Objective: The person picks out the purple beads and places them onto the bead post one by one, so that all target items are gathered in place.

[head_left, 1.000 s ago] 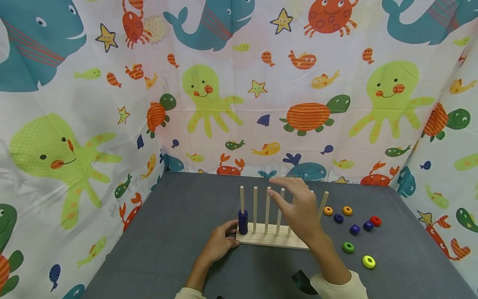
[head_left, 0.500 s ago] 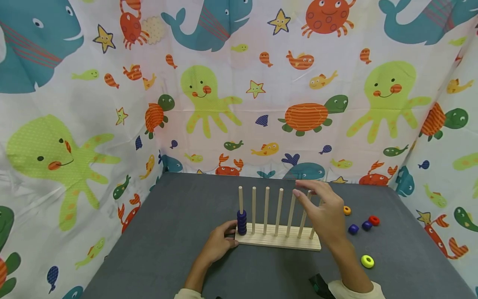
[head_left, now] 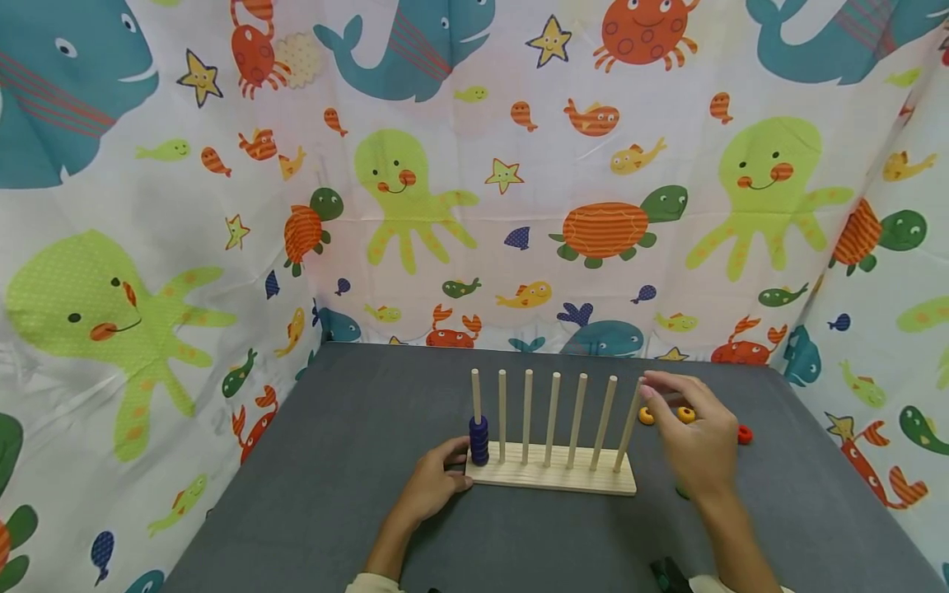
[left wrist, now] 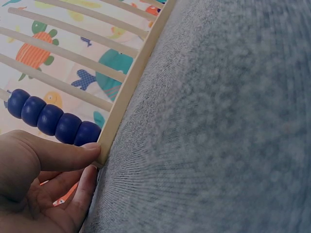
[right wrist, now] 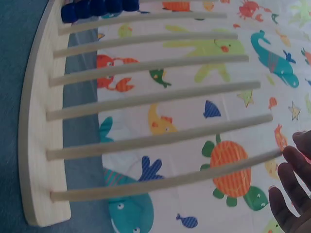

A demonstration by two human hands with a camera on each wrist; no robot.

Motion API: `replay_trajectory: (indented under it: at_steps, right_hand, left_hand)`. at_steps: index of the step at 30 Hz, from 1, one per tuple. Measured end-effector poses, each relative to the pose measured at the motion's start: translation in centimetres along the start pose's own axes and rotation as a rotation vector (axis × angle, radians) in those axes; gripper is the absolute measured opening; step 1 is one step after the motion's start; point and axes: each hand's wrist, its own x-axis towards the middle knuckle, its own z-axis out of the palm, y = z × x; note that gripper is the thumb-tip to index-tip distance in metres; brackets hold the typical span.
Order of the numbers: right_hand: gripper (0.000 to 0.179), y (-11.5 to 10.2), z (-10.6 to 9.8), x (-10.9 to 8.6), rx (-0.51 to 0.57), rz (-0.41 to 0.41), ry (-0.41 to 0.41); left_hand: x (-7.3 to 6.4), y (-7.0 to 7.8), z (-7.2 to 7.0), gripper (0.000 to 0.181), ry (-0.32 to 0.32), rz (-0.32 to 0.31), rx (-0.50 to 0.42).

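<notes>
A wooden peg board stands on the grey table with a row of upright pegs. Several dark blue beads are stacked on its leftmost peg; the other pegs are bare. My left hand holds the board's left end, its thumb on the base edge in the left wrist view. My right hand is at the top of the rightmost peg, thumb and forefinger slightly apart. In the right wrist view its fingertips lie at that peg's tip, with no bead visible in them.
Two orange beads and a red bead lie on the table at the right. A green bead shows partly behind my right wrist. A cloth printed with sea animals hangs behind and beside the table.
My right hand has moved right along the peg tops, from the middle pegs to the rightmost one, now covering some loose beads. My left hand keeps its hold on the board.
</notes>
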Motion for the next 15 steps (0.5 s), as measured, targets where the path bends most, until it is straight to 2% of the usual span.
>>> replay_trajectory:
  at_steps: [7, 15]
  right_hand:
    - [0.021, 2.0, -1.0, -0.8, -0.075, 0.107, 0.023]
    - [0.022, 4.3, -2.0, -1.8, -0.104, 0.214, 0.018]
  left_hand:
    - [0.1, -0.1, -0.1, 0.065, -0.003, 0.006, -0.014]
    - [0.0, -0.1, -0.1, 0.066, -0.003, 0.015, -0.050]
